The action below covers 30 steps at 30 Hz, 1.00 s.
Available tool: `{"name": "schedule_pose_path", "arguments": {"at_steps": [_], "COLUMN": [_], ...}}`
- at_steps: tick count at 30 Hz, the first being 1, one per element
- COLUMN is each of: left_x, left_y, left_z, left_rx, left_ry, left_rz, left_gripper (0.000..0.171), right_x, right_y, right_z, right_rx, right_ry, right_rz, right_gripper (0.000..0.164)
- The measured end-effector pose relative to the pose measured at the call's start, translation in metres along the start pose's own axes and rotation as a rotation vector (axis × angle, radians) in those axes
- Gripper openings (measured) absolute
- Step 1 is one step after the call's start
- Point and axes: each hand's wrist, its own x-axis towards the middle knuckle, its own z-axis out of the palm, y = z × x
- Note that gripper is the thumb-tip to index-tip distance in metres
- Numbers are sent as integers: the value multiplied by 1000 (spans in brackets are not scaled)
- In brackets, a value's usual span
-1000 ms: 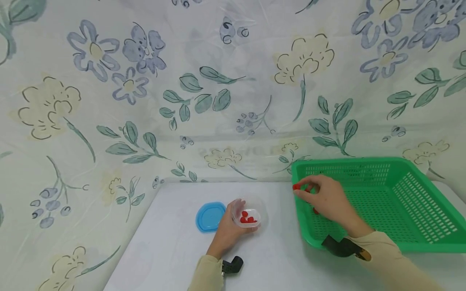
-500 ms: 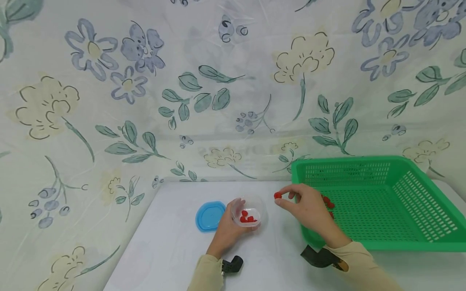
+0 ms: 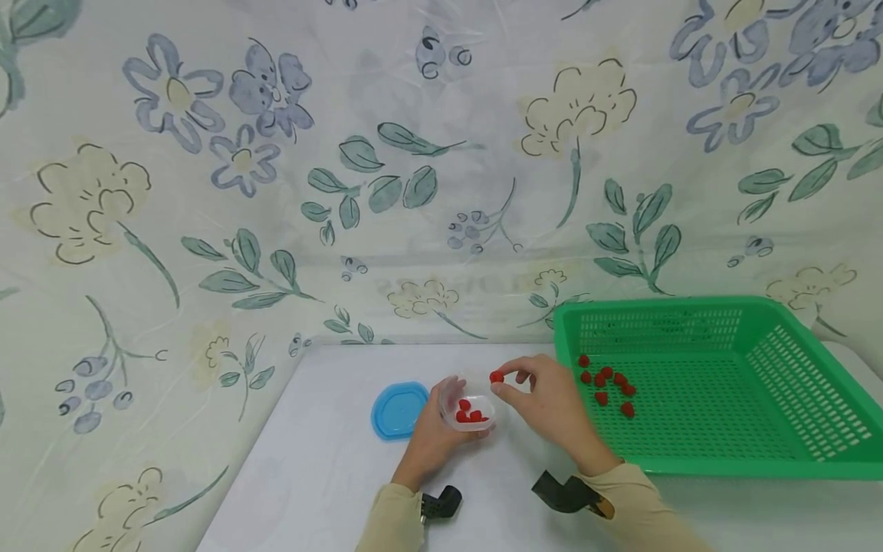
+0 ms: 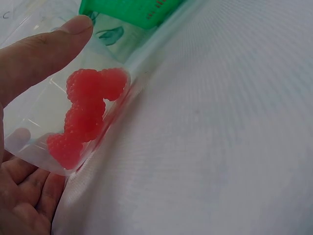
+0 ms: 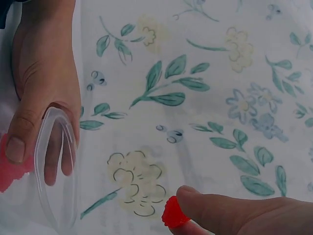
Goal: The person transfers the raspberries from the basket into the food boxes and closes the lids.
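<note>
My left hand (image 3: 436, 431) grips a clear plastic container (image 3: 449, 415) on the white table, its thumb and fingers curled around the wall. Several red raspberries (image 4: 84, 120) lie in the bottom of that container. Between thumb and fingertips, my right hand (image 3: 545, 402) pinches a single raspberry (image 5: 174, 212), just right of the container's rim (image 5: 45, 161) and apart from it. In the green basket (image 3: 710, 466), several more raspberries (image 3: 607, 372) are scattered toward the left side.
A blue lid (image 3: 398, 412) lies flat on the white table (image 3: 310, 460), left of the container. The basket stands at the right, its left wall close to my right hand. A floral cloth (image 3: 386, 207) hangs behind the table.
My right hand has moved left from over the basket's left edge to beside the container, carrying the raspberry. The raspberries in the basket have come into sight. My left hand stays put.
</note>
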Motion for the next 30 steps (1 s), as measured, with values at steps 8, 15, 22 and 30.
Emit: {"name": "schedule_pose_path", "arguments": {"at_steps": [8, 15, 22, 30], "left_x": [0, 0, -1, 0], "left_y": [0, 0, 0, 1], "left_z": [-1, -2, -3, -3], "left_rx": [-6, 6, 16, 4], "left_ry": [-3, -8, -9, -10], "left_rz": [27, 56, 72, 77], "left_gripper": [98, 94, 94, 94], "right_x": [-1, 1, 4, 8], "right_y": [-3, 3, 9, 14], "right_z": [22, 45, 60, 68], "right_rx": [31, 64, 46, 21], "right_ry": [-18, -18, -10, 11], "right_rz": [24, 61, 91, 136], "right_gripper": [18, 19, 22, 23]}}
